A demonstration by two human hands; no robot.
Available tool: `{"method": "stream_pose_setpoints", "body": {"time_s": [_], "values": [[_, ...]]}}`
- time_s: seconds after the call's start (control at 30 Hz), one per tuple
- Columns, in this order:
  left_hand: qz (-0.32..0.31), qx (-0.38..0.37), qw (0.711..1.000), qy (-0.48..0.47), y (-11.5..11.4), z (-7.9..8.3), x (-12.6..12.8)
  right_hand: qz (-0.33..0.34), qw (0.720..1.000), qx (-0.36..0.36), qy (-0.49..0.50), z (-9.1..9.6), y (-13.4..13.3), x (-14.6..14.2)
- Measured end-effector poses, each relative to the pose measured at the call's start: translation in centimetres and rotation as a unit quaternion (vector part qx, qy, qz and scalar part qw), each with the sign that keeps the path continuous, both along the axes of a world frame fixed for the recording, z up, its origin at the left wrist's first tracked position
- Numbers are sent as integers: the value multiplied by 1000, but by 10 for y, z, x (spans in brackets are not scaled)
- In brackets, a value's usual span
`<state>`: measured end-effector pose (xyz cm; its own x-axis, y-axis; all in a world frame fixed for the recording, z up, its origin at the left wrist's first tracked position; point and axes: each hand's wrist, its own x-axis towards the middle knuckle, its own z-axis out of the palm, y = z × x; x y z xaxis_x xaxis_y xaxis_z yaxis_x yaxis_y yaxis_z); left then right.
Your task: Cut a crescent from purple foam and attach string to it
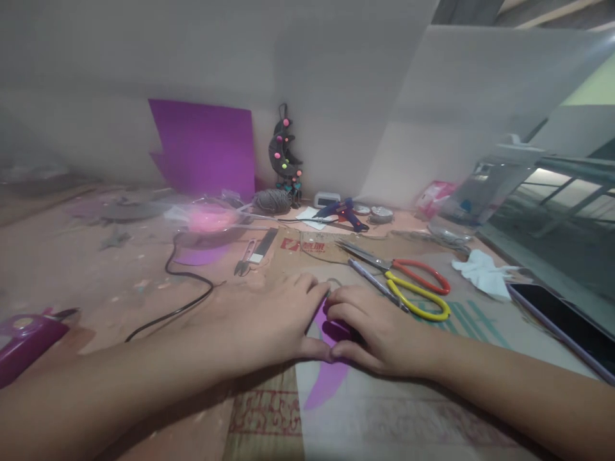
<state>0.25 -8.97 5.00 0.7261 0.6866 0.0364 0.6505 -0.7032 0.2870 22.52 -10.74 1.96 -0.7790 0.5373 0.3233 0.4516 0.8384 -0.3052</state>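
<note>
My left hand (273,317) and my right hand (375,330) lie side by side on a flat cardboard sheet (432,390). Both press down on a purple curved cut-out (327,381) that shows between and below them. The fingers of each hand are curled and held together, thumbs touching at the shape's middle. Most of the purple piece is hidden under my palms. Just beyond my right hand lie yellow-handled scissors (418,301) and red-handled scissors (418,269), and a pen (369,276).
A purple sheet (206,147) leans on the back wall beside a dark moon ornament (284,150). A blue glue gun (343,213), yarn ball (271,200), thread snips (244,256) and black cord (177,301) lie behind. A phone (567,326) and white tissue (483,272) sit right.
</note>
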Motion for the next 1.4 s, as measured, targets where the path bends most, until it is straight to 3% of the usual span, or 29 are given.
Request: {"method": "stream_pose_setpoints", "body": {"time_s": [0.13,0.33,0.5,0.7,0.97,1.2,1.4], "values": [[8,-13,1000,17,-3,2,11,4,1000,13,-16,1,-1,-1],[7,-50,998,-35,9,-13,10,-4,1000,0,-15,3,-1,-2],[17,-9,1000,-19,4,-12,5,6,1000,10,15,0,0,-1],[20,-10,999,-36,8,-18,-3,-48,998,0,38,-1,1,2],[-20,-80,992,-97,23,-31,3,-82,995,-51,40,1,2,1],[-18,-66,986,-153,28,-41,11,-137,972,-166,99,0,4,4],[34,-122,960,-250,35,-41,8,-211,931,-132,268,0,11,8]]}}
